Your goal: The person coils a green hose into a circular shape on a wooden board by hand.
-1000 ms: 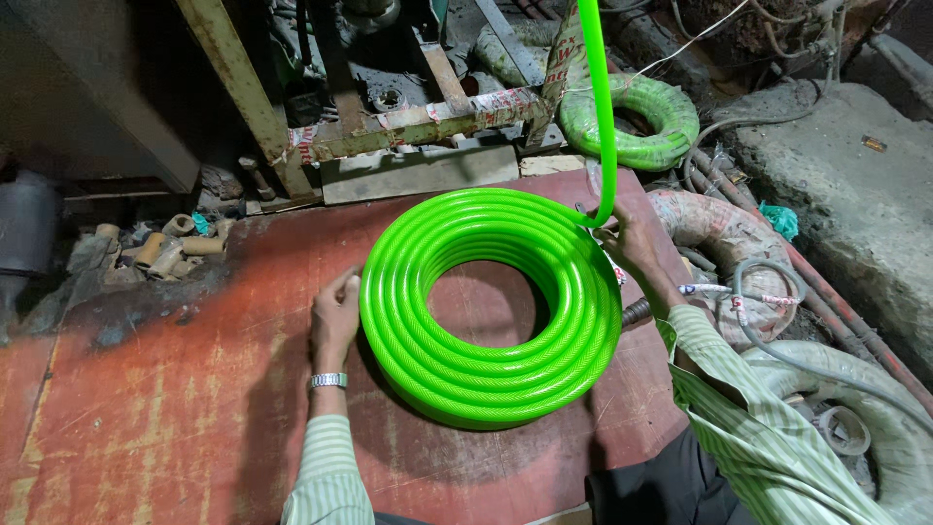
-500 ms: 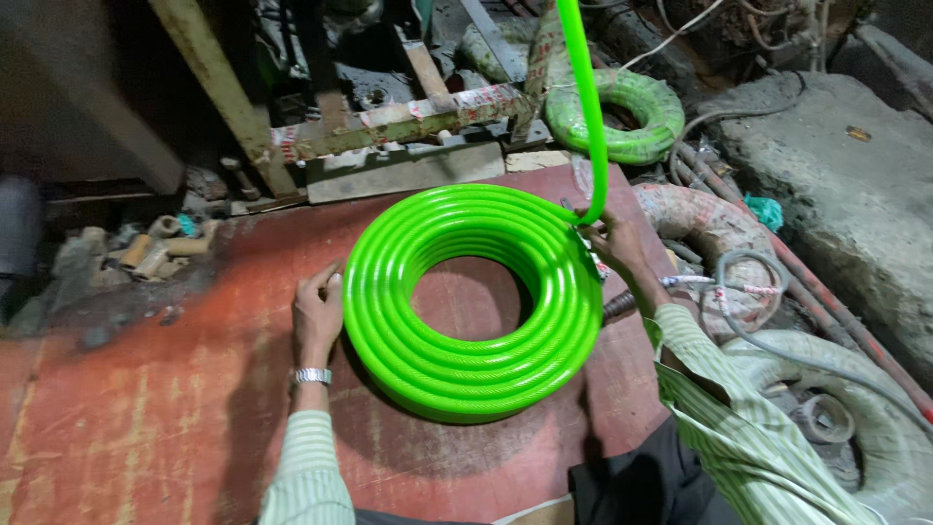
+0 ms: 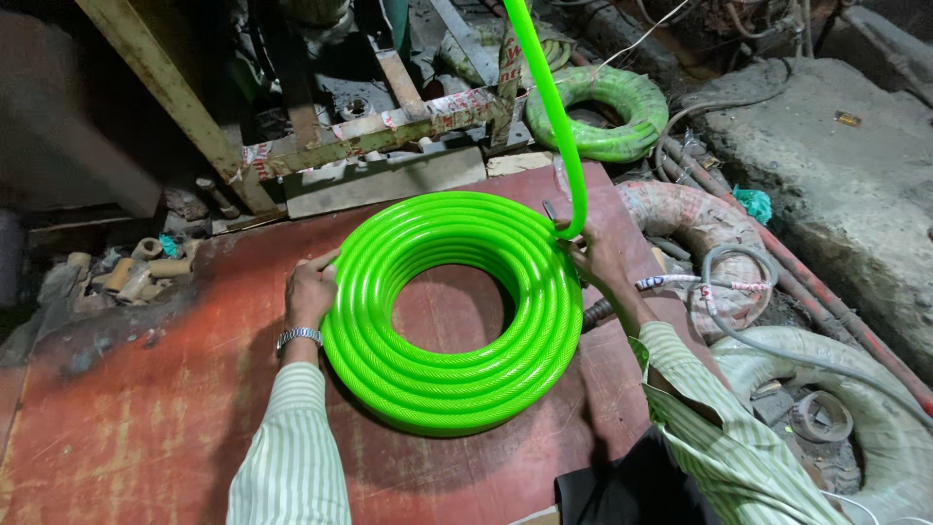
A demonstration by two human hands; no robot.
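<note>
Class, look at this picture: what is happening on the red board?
A person in a striped shirt is handling a bright green hose coil lying flat on a red board. The left hand rests against the coil's outer edge. The right hand holds the hose strand where it rises off the coil. A second green coil lies behind.

The bright green plastic hose (image 3: 544, 87) rising from the coil runs out past the far edge. The right hand's (image 3: 598, 258) fingertips hide behind it. The far green coiled hose (image 3: 622, 107) is partly blocked.
</note>
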